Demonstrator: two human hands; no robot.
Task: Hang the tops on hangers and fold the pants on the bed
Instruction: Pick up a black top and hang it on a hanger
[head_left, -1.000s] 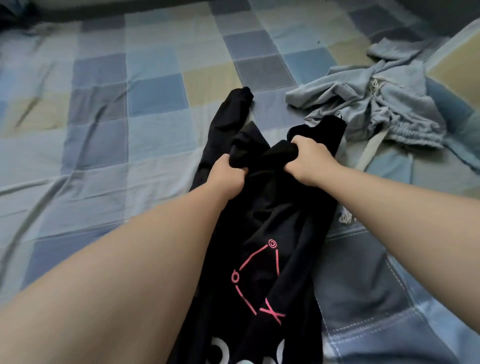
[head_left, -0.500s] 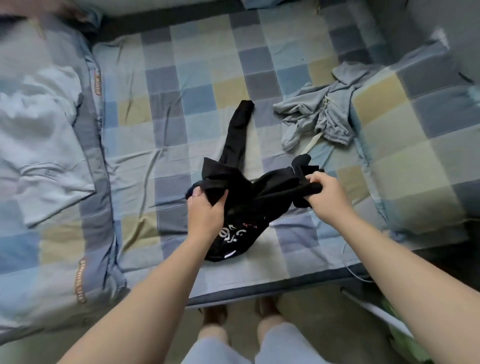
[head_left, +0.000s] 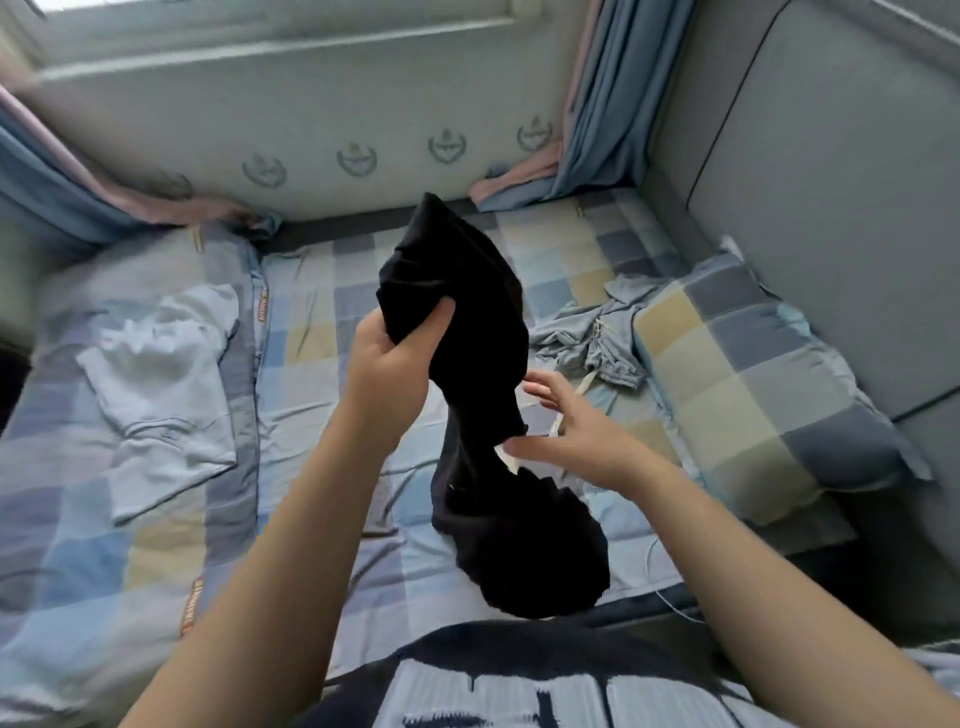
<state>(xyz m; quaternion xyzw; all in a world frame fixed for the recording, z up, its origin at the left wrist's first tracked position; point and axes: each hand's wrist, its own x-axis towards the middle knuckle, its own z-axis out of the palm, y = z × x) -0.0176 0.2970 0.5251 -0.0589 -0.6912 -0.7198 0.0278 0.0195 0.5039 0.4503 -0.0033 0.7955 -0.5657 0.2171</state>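
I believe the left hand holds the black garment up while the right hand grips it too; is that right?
Not quite: the head view shows the right hand open beside the black garment; only the left hand holds it up.

We are seeing a black garment (head_left: 467, 322) hanging bunched and twisted above the checked bed (head_left: 322, 291), with our left hand (head_left: 389, 364) gripping its upper part and its lower end drooping. Grey drawstring pants (head_left: 597, 338) are lying crumpled at the right, while a pale top (head_left: 161, 384) is lying rumpled at the left.
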